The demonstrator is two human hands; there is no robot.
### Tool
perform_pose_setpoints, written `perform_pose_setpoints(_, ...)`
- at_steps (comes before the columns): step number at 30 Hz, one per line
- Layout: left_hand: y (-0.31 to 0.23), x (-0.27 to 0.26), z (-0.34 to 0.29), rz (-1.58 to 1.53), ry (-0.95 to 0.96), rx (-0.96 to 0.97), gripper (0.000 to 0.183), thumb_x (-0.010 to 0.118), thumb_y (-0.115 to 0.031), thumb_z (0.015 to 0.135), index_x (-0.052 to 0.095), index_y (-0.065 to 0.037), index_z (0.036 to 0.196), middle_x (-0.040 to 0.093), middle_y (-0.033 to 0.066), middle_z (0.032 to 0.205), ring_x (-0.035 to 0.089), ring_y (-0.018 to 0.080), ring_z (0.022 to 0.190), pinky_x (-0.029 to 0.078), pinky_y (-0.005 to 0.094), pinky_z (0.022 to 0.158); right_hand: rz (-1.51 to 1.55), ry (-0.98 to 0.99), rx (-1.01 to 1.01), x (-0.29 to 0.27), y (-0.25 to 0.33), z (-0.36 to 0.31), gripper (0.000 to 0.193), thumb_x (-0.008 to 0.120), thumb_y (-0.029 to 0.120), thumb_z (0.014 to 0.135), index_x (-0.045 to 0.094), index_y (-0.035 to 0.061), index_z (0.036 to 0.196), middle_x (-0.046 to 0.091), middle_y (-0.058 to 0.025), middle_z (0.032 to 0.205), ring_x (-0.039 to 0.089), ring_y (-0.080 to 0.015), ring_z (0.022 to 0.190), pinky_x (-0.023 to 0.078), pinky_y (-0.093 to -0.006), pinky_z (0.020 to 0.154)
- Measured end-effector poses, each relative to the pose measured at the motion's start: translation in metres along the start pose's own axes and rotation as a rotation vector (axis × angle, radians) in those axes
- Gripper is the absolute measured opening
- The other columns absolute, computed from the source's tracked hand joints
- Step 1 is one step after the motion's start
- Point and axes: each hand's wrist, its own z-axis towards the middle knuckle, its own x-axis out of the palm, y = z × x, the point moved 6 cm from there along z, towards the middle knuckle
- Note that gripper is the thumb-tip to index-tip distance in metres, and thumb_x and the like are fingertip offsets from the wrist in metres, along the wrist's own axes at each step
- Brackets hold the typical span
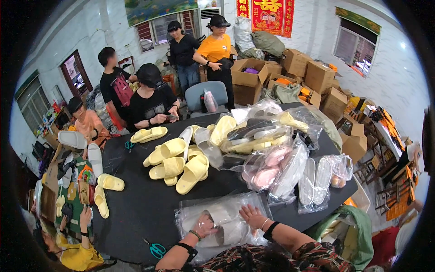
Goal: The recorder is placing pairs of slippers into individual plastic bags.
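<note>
A pair of white slippers (229,232) lies inside a clear plastic bag (188,209) at the table's near edge, in front of me. My left hand (205,226) rests on the slippers' left side with its fingers apart, and it grips nothing that I can see. Flat on the bag's right part lies my right hand (253,217), fingers spread. Left of the bag are teal-handled scissors (157,250). Beyond the bag, a loose heap of pale yellow slippers (192,173) covers the middle of the dark table (131,199).
Bagged slippers, among them a pink pair (267,174) and a white pair (314,180), pile up at the right. Two yellow slippers (111,182) sit at the left edge. A co-worker (152,97) sits across, near a grey chair (206,94). Cardboard boxes (247,79) stand behind.
</note>
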Motion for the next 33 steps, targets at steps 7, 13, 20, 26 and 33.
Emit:
perform_pose_setpoints(7,0.021,0.018,0.001,-0.234,0.049,-0.358,0.044,0.070,-0.051,0.070,0.071,-0.009,0.080,0.065,0.0125,0.079,0.060,0.0287,0.077,0.047,0.0416,0.071,0.037,-0.007,-0.007,0.009,-0.003,0.003,0.148,0.091,0.043,0.037,0.001,0.0058,0.149,0.001,-0.0177,0.156,0.000,-0.0436,0.142,0.013,-0.0618,0.110)
perform_pose_setpoints(13,-0.004,0.008,0.017,-0.020,0.149,0.024,0.047,0.063,-0.055,0.073,0.065,-0.008,0.077,0.064,0.0152,0.092,0.055,0.0325,0.098,0.042,0.0443,0.088,-0.024,-0.038,0.000,0.013,-0.005,0.004,0.146,0.089,0.045,0.037,0.003,0.0060,0.150,0.001,-0.0180,0.156,0.000,-0.0429,0.142,0.016,-0.0616,0.109)
perform_pose_setpoints(20,0.013,0.007,0.022,0.010,0.232,0.029,0.038,0.065,-0.044,0.070,0.069,-0.009,0.085,0.062,0.0151,0.101,0.048,0.0358,0.110,0.033,0.0513,0.099,-0.041,-0.042,-0.008,-0.002,-0.002,0.002,0.138,0.089,0.039,0.040,0.011,0.0037,0.148,0.006,-0.0189,0.155,0.004,-0.0427,0.142,0.020,-0.0620,0.107)
perform_pose_setpoints(26,0.004,0.027,0.014,-0.037,0.342,-0.304,0.041,0.070,-0.038,0.061,0.071,-0.009,0.090,0.059,0.0133,0.112,0.046,0.0333,0.113,0.031,0.0505,0.100,0.015,-0.031,0.012,0.016,-0.004,0.004,0.141,0.089,0.038,0.039,0.007,0.0043,0.149,0.000,-0.0183,0.156,0.001,-0.0418,0.143,0.017,-0.0615,0.109)
perform_pose_setpoints(33,-0.005,0.044,0.004,0.156,0.430,-0.426,0.039,0.065,-0.035,0.064,0.073,-0.011,0.094,0.055,0.0136,0.122,0.041,0.0322,0.120,0.029,0.0507,0.101,0.039,0.053,-0.001,0.000,0.003,-0.005,0.141,0.090,0.037,0.040,0.006,0.0042,0.149,0.001,-0.0184,0.156,0.000,-0.0418,0.143,0.014,-0.0611,0.110)
